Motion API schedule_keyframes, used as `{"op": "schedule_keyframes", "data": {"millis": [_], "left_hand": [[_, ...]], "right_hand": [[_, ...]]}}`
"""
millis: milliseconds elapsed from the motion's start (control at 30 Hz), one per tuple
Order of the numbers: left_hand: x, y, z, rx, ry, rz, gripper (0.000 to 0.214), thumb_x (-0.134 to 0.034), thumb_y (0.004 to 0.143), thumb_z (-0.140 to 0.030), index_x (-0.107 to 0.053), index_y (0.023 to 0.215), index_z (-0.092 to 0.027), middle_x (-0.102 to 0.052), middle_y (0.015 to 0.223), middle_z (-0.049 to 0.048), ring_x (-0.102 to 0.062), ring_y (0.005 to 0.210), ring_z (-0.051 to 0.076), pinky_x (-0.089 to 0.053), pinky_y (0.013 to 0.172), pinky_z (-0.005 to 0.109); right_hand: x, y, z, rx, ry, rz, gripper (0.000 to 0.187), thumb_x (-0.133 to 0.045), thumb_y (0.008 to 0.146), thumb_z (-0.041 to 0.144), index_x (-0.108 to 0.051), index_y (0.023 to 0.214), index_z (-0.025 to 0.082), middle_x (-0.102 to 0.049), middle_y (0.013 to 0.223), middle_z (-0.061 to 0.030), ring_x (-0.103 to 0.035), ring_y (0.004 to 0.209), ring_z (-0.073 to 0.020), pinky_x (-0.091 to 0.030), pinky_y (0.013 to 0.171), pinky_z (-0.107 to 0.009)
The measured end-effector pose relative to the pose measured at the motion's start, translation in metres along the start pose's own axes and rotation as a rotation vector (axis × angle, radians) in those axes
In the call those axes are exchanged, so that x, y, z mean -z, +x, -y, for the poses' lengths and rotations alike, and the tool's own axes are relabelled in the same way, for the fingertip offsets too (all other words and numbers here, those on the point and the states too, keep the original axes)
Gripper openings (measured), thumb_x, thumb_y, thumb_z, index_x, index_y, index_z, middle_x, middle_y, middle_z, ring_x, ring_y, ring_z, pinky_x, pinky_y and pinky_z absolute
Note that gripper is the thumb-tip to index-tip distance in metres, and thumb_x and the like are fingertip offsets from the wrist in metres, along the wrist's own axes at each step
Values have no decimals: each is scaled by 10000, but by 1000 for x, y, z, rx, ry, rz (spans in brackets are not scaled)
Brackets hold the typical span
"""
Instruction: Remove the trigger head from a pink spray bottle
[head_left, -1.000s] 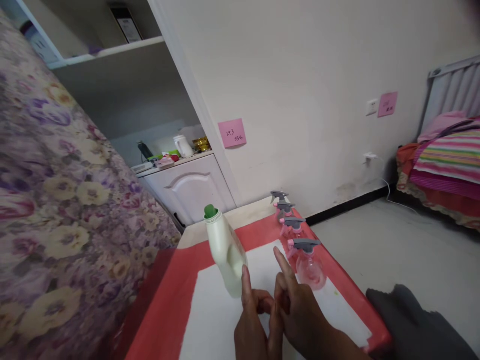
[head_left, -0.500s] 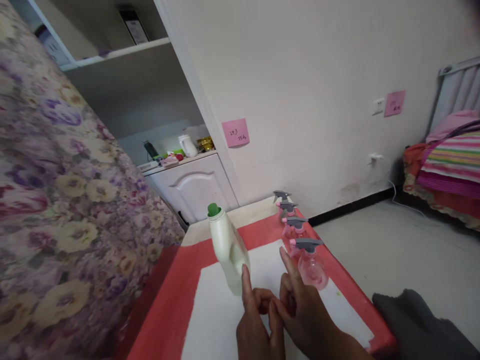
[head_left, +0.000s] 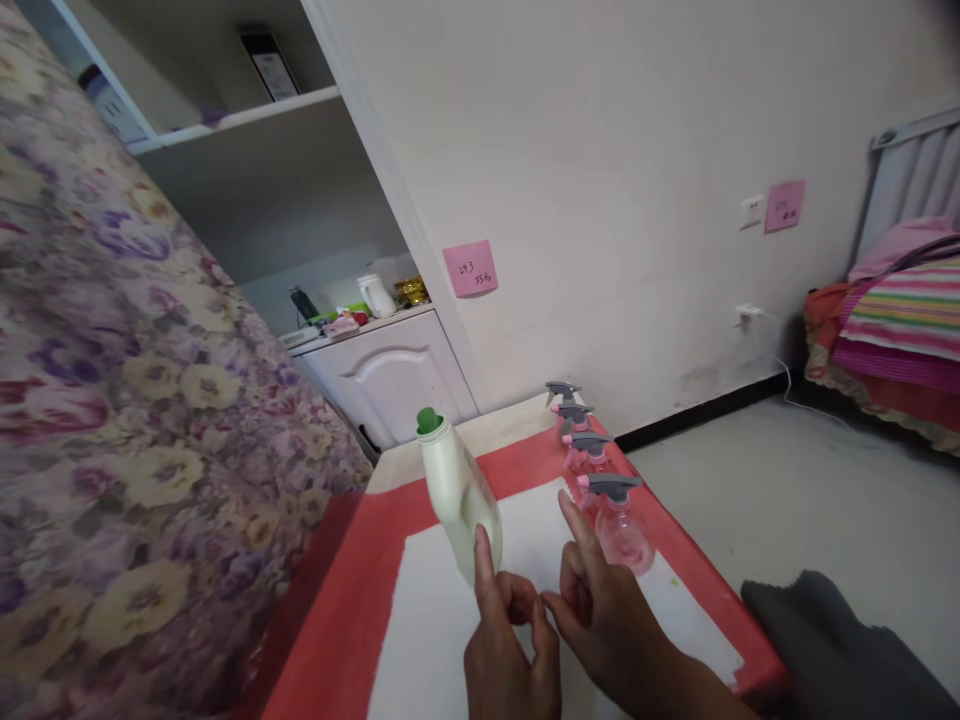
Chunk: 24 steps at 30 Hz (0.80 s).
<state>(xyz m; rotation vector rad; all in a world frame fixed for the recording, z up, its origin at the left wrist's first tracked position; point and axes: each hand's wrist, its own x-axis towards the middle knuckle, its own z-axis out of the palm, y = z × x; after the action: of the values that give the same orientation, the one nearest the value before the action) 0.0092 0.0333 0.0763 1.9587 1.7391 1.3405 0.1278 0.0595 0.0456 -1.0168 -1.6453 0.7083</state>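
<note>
Hovering low over the table (head_left: 450, 640), the left hand (head_left: 506, 655) and the right hand (head_left: 604, 625) are held close together, each with its index finger stretched up and the other fingers curled in; nothing is pinched or gripped by either. The thumbs nearly meet between the two hands, though whether they touch cannot be told. A white bottle (head_left: 459, 495) with a green cap is seen at 11 o'clock from the left hand, leaning slightly, its lower side just behind the raised left fingertip. A pink spray bottle (head_left: 619, 525) with a grey trigger head is found at 1 o'clock from the right hand, just beside its raised finger. Three more spray bottles (head_left: 577, 430) are lined up beyond it toward 12 o'clock, along the table's red edge. A pink note (head_left: 470, 268) is stuck on the wall above, and a dark cloth (head_left: 832, 650) is seen at 3 o'clock.
</note>
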Motion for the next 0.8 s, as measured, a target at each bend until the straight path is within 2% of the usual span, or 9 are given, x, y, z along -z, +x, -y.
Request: {"op": "schedule_keyframes", "data": {"millis": [167, 400, 567, 667, 733, 800], "left_hand": [[2, 1, -3, -10, 18, -7, 728, -422, 911, -293, -38, 1520, -187, -576, 725, -41, -577, 639, 149, -487, 651, 280], [0, 2, -2, -26, 13, -15, 740, -442, 903, -323, -58, 1518, -178, -567, 705, -47, -573, 630, 155, -490, 644, 283], [-1, 1, 1, -27, 6, -7, 726, -454, 905, -340, -96, 1514, -169, -575, 700, -44, -572, 626, 149, -493, 643, 272], [-4, -1, 6, -49, -17, 55, 624, -470, 905, -344, -264, 1471, -178, -586, 725, -31, -571, 641, 140, -495, 668, 264], [-8, -3, 10, -68, -47, 123, 488, -478, 903, -350, -449, 1363, -190, -591, 727, -22, -570, 641, 134, -496, 678, 257], [-15, -6, 14, -71, -85, 187, 386, -477, 901, -353, -563, 1243, -195, -597, 717, -15, -567, 627, 131, -496, 669, 250]], "right_hand": [[2, 2, 4, 12, -11, -21, 906, -499, 798, 88, 16, 1523, 264, -507, 648, 78, -485, 514, -127, -365, 510, -251], [5, 2, 2, 7, -7, -13, 894, -505, 803, 90, -7, 1523, 274, -520, 663, 79, -505, 525, -127, -381, 516, -251], [7, 2, 1, 54, -32, 8, 826, -511, 809, 83, -123, 1516, 263, -555, 687, 67, -535, 543, -125, -415, 528, -250], [29, 6, 3, 109, -30, -48, 633, -527, 862, 151, -322, 1452, 252, -578, 705, 48, -558, 564, -121, -475, 576, -258], [55, 11, -1, 92, -39, -192, 483, -540, 890, 223, -449, 1365, 230, -594, 721, 26, -573, 596, -129, -498, 608, -267], [84, 18, -14, 2, -36, -385, 403, -583, 874, 289, -532, 1268, 220, -617, 767, 3, -597, 666, -146, -514, 657, -283]]}}
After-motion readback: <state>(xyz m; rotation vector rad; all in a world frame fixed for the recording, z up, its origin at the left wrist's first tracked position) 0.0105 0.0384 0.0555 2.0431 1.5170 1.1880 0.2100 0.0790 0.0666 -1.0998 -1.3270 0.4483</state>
